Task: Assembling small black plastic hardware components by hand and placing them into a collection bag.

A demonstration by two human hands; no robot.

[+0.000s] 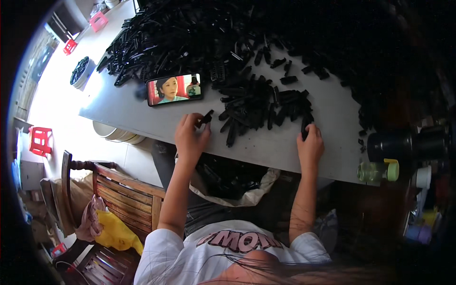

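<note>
Between the thumb and fingers of my left hand is a small black plastic piece, raised just over the table's near edge. My right hand is closed on another black plastic piece at the right end of a loose cluster. That cluster of black plastic pieces lies on the grey table between my hands. Below the table edge, at my lap, an open pale sack holds more black pieces. The exact kind of the pieces is too dark to make out.
A phone playing a video lies left of the cluster. Behind it spreads a large heap of black pieces. A green-lidded jar stands at the right edge. At left are a wooden chair, a red stool and buckets.
</note>
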